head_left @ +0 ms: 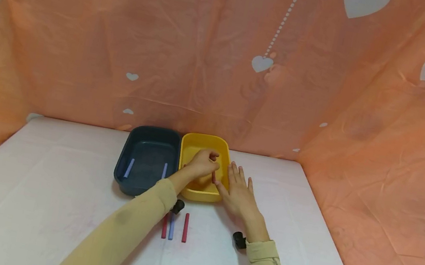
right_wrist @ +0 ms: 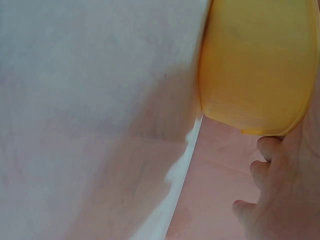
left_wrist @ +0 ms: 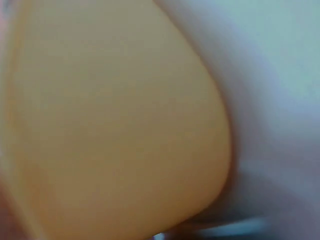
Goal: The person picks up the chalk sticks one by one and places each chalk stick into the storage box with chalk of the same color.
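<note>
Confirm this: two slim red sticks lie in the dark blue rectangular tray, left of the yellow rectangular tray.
Wrong colour: the head view shows two slim light-blue sticks, not red, lying in the dark blue rectangular tray, left of the yellow rectangular tray.

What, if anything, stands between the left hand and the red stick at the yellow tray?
Nothing visible: the red stick shows just below the left hand, over the yellow tray. The right hand is near too, thumb at the tray's edge, but not between them.

A white-covered table (head_left: pixel 35 196) carries a dark bin (head_left: pixel 150 155), a yellow bin (head_left: pixel 201 196) and three sticks (head_left: pixel 185 228).
</note>
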Demonstrator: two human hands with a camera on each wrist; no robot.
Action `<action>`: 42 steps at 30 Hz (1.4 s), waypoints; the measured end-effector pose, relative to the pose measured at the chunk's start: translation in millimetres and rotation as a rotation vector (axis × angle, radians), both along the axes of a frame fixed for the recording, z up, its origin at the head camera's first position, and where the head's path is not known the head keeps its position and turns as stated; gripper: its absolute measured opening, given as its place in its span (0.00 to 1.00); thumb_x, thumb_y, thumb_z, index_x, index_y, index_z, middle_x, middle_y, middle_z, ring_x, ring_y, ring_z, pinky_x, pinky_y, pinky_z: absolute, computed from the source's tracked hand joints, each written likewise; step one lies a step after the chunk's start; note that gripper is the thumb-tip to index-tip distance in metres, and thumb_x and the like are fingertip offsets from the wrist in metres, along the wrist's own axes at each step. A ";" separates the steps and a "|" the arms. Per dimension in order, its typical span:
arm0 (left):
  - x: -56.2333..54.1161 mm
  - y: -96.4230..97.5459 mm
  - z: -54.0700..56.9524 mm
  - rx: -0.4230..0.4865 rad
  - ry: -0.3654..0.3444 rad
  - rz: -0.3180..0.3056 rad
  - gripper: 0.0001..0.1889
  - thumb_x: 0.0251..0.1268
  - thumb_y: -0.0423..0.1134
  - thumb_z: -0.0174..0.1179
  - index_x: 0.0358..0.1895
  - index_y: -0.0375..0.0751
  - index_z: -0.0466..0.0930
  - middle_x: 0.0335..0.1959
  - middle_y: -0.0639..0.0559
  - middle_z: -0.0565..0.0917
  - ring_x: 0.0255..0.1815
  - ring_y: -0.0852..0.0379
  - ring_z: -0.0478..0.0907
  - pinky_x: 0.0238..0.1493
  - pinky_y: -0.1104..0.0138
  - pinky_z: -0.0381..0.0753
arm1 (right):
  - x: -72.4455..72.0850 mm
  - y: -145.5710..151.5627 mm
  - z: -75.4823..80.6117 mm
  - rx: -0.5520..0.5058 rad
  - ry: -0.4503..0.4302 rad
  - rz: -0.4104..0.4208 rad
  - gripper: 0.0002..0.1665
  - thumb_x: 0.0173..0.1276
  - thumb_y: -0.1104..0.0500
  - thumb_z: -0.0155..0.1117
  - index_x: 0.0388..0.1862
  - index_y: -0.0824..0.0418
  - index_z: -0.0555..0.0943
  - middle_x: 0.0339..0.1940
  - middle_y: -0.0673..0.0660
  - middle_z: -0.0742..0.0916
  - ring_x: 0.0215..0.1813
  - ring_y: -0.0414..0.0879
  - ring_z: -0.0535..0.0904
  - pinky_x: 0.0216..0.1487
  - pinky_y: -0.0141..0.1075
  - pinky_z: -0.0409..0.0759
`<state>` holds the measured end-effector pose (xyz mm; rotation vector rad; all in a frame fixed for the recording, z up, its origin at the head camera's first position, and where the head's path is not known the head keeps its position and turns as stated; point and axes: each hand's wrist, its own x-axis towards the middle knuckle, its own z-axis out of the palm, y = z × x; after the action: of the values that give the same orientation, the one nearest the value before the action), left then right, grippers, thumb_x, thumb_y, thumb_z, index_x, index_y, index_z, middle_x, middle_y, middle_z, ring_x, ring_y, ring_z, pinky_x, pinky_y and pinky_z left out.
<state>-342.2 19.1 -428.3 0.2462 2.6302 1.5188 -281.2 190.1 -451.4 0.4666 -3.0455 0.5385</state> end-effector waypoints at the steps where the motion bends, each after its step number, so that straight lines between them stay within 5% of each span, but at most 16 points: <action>1: 2.2 -0.8 2.3 0.024 0.007 -0.004 0.24 0.70 0.35 0.62 0.68 0.34 0.76 0.61 0.39 0.80 0.61 0.43 0.78 0.69 0.47 0.73 | -0.2 -0.3 -0.1 0.001 0.002 0.001 0.47 0.84 0.36 0.41 0.86 0.64 0.47 0.88 0.59 0.50 0.87 0.57 0.40 0.81 0.63 0.40; 12: 38.5 -19.1 25.9 0.225 0.127 -0.022 0.22 0.70 0.33 0.63 0.65 0.32 0.77 0.58 0.37 0.81 0.58 0.41 0.81 0.59 0.54 0.82 | 1.0 -1.7 1.5 -0.017 0.017 0.000 0.47 0.84 0.36 0.44 0.85 0.65 0.48 0.87 0.60 0.51 0.87 0.59 0.42 0.81 0.64 0.41; 22: 79.4 -49.2 28.4 0.255 0.191 -0.008 0.22 0.71 0.33 0.64 0.66 0.34 0.77 0.59 0.38 0.80 0.57 0.43 0.80 0.62 0.50 0.78 | -0.8 -1.0 -0.9 -0.009 0.015 0.008 0.47 0.84 0.37 0.43 0.85 0.66 0.47 0.87 0.61 0.51 0.87 0.60 0.42 0.81 0.64 0.40; 28: 97.3 -66.6 26.2 0.208 0.212 0.000 0.21 0.71 0.33 0.65 0.64 0.34 0.77 0.57 0.41 0.79 0.55 0.45 0.79 0.62 0.51 0.78 | -0.4 0.4 -0.4 -0.021 0.022 0.005 0.47 0.84 0.38 0.45 0.85 0.66 0.48 0.87 0.61 0.51 0.87 0.59 0.42 0.81 0.64 0.40; 36: 114.3 -87.4 23.5 0.071 0.213 0.008 0.21 0.69 0.34 0.67 0.63 0.37 0.78 0.53 0.43 0.78 0.49 0.50 0.77 0.46 0.67 0.75 | 0.1 1.0 -1.1 -0.015 0.028 0.014 0.47 0.84 0.38 0.45 0.85 0.67 0.47 0.87 0.61 0.51 0.86 0.61 0.43 0.80 0.65 0.41; 42: 124.3 -99.2 18.8 -0.023 0.231 -0.030 0.21 0.68 0.32 0.68 0.62 0.37 0.79 0.51 0.45 0.77 0.46 0.52 0.76 0.41 0.68 0.75 | -0.7 0.5 -1.4 -0.019 0.028 0.018 0.47 0.84 0.38 0.44 0.85 0.67 0.47 0.87 0.61 0.51 0.86 0.61 0.43 0.80 0.65 0.41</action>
<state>-217.9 -80.1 -409.5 0.4840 2.8006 1.5345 -281.9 190.6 -452.8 0.4971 -3.0096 0.5563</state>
